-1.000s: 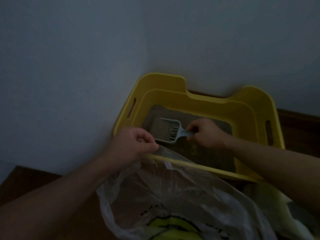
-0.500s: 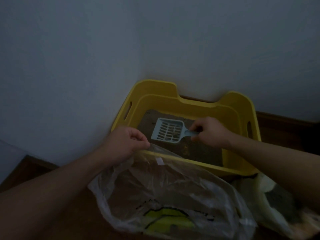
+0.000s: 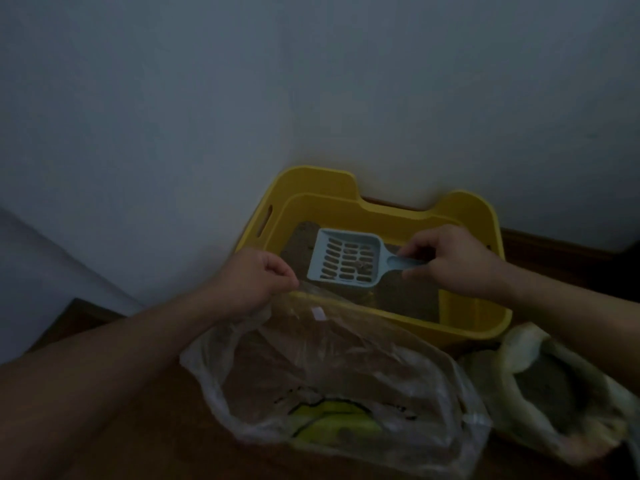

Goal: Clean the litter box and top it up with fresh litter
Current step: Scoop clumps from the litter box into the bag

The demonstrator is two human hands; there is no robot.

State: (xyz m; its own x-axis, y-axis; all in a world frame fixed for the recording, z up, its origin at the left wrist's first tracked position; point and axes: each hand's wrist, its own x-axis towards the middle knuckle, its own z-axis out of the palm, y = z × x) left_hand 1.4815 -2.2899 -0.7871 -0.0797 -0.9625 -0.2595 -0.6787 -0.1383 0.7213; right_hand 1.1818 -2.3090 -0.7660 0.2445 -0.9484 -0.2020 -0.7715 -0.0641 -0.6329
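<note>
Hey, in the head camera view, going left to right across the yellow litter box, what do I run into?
First the left hand, pinching the edge of the clear bag → blue scoop → right hand, its grip on the scoop's handle.
</note>
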